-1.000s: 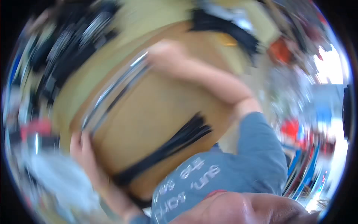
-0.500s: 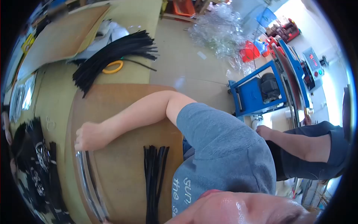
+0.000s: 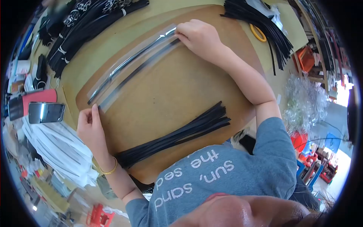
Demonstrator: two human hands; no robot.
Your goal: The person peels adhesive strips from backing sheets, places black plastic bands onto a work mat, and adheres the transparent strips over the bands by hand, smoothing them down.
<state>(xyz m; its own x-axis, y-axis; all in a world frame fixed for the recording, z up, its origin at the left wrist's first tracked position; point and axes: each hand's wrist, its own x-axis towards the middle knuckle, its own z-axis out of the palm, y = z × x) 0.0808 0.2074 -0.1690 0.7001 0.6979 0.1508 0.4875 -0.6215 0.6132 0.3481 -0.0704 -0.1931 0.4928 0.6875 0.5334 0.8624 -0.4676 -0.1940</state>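
Observation:
A long clear plastic strip [image 3: 120,72] with two dark bands along it lies slantwise on the brown board [image 3: 177,90]. My right hand [image 3: 198,36] pinches its upper right end between thumb and bent fingers. At the lower left end, my left hand [image 3: 90,123], with a gold bangle on the wrist, has thumb and forefinger closed at the strip's corner. Nearer my body, a bundle of flat black strips [image 3: 174,136] rests on the board, untouched by either hand.
A large black bundle [image 3: 261,28] lies at the upper right beside a yellow ring-shaped handle [image 3: 258,33]. More tied black bundles [image 3: 85,32] lie at the upper left. A phone [image 3: 46,112] and white striped material [image 3: 62,149] are left of my left hand.
The view has swung round, bringing my left hand and the whole plastic strip into sight. My right hand stays at the strip's end. The co-worker has left the view.

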